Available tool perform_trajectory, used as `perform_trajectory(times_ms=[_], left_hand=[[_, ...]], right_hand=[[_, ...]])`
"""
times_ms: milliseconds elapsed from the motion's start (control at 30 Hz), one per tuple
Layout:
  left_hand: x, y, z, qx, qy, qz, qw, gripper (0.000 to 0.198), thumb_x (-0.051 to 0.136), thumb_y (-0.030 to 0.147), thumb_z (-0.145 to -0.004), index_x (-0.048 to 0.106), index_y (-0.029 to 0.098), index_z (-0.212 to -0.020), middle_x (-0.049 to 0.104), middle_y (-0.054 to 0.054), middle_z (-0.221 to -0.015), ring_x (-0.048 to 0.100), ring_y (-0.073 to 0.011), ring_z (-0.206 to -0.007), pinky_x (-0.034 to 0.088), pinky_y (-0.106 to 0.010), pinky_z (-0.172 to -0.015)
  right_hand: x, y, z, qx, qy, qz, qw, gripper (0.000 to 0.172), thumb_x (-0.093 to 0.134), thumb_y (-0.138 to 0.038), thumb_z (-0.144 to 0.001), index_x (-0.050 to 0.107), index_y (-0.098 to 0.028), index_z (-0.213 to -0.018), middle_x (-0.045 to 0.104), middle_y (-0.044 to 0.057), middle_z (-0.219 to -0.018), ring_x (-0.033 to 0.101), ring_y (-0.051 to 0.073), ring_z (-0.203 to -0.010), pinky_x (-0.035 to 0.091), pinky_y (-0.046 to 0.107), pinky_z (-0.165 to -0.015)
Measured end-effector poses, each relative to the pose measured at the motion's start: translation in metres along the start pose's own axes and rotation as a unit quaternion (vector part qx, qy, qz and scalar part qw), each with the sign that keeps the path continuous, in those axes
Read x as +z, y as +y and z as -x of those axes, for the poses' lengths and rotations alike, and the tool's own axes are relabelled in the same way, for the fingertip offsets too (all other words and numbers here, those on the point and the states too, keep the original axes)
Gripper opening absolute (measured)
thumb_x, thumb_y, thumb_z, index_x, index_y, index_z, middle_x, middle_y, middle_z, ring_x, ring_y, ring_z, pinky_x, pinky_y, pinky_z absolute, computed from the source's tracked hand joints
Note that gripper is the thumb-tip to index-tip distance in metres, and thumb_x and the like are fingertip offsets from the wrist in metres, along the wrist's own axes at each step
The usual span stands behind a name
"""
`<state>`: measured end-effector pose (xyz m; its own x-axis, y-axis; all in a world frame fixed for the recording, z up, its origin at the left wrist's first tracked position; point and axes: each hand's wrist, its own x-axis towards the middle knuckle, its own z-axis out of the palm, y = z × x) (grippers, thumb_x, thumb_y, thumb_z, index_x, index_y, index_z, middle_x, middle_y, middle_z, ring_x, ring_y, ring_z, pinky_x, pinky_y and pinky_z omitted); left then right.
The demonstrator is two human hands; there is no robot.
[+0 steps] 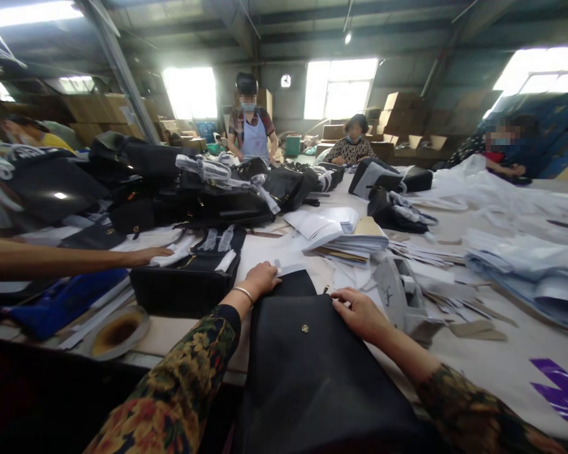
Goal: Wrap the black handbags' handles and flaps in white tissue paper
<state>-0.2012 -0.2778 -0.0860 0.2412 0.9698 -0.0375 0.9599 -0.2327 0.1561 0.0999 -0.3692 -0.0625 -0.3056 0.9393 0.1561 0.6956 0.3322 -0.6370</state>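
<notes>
A black leather bag [307, 372] with a small metal snap lies in front of me, its flap end pointing away. My left hand [260, 279], with a bangle at the wrist, is closed on the far left corner of the flap beside a bit of white paper. My right hand [357, 310] grips the bag's right edge with curled fingers. Both my sleeves are flowered.
A co-worker's bare arm [76, 258] reaches in from the left onto a black bag [184, 284]. A heap of black bags [194, 189] fills the left, a stack of white papers [341, 233] the middle, pale plastic sheets [525, 265] the right. Three people work at the far side.
</notes>
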Motion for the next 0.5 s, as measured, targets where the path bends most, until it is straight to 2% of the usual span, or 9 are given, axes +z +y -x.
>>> perform_trajectory(times_ms=[67, 133, 200, 300, 400, 500], left_hand=[[0.001, -0.002, 0.004, -0.009, 0.012, -0.005, 1.0, 0.026, 0.056, 0.034, -0.088, 0.074, 0.018, -0.1, 0.067, -0.016, -0.112, 0.064, -0.0278, -0.104, 0.048, -0.034, -0.087], [0.001, -0.005, 0.006, -0.03, 0.032, -0.005, 0.999, 0.026, 0.051, 0.028, -0.09, 0.074, 0.017, -0.096, 0.068, -0.017, -0.107, 0.065, -0.0279, -0.101, 0.048, -0.035, -0.084], [-0.001, -0.007, 0.006, -0.062, 0.06, 0.0, 0.996, 0.028, 0.048, 0.027, -0.092, 0.074, 0.016, -0.094, 0.069, -0.017, -0.104, 0.066, -0.0274, -0.097, 0.048, -0.034, -0.081], [-0.008, -0.01, 0.007, -0.12, 0.116, 0.012, 0.986, 0.033, 0.042, 0.027, -0.094, 0.072, 0.015, -0.095, 0.069, -0.017, -0.101, 0.066, -0.026, -0.095, 0.047, -0.033, -0.08], [-0.015, -0.01, 0.017, -0.153, 0.16, 0.032, 0.975, 0.033, 0.04, 0.027, -0.095, 0.07, 0.015, -0.092, 0.07, -0.015, -0.097, 0.066, -0.0241, -0.092, 0.045, -0.031, -0.079], [-0.016, -0.005, 0.04, -0.152, 0.168, 0.061, 0.972, 0.031, 0.044, 0.031, -0.093, 0.069, 0.016, -0.081, 0.071, -0.01, -0.082, 0.065, -0.0207, -0.079, 0.042, -0.029, -0.07]], right_hand=[[0.004, 0.001, -0.019, -0.056, -0.026, 0.048, 0.997, 0.035, 0.046, -0.021, -0.088, 0.071, -0.016, -0.112, 0.067, 0.011, -0.117, 0.062, 0.023, -0.107, 0.046, 0.034, -0.099], [0.008, 0.004, -0.039, -0.093, -0.08, 0.101, 0.987, 0.044, 0.044, -0.009, -0.083, 0.07, -0.019, -0.117, 0.067, 0.01, -0.122, 0.06, 0.023, -0.112, 0.044, 0.033, -0.101], [0.008, 0.008, -0.057, -0.106, -0.158, 0.147, 0.971, 0.053, 0.046, -0.002, -0.075, 0.072, -0.023, -0.115, 0.07, 0.006, -0.119, 0.062, 0.022, -0.109, 0.045, 0.031, -0.097], [0.005, 0.013, -0.077, -0.115, -0.257, 0.203, 0.938, 0.047, 0.052, -0.003, -0.071, 0.077, -0.026, -0.104, 0.075, 0.004, -0.104, 0.066, 0.021, -0.096, 0.048, 0.028, -0.085], [0.001, 0.011, -0.086, -0.122, -0.282, 0.231, 0.923, 0.035, 0.056, -0.004, -0.07, 0.078, -0.023, -0.089, 0.075, 0.005, -0.09, 0.066, 0.021, -0.085, 0.046, 0.027, -0.075], [-0.001, 0.006, -0.088, -0.126, -0.289, 0.244, 0.917, 0.031, 0.059, -0.002, -0.069, 0.078, -0.02, -0.085, 0.073, 0.007, -0.086, 0.064, 0.022, -0.082, 0.043, 0.028, -0.071]])
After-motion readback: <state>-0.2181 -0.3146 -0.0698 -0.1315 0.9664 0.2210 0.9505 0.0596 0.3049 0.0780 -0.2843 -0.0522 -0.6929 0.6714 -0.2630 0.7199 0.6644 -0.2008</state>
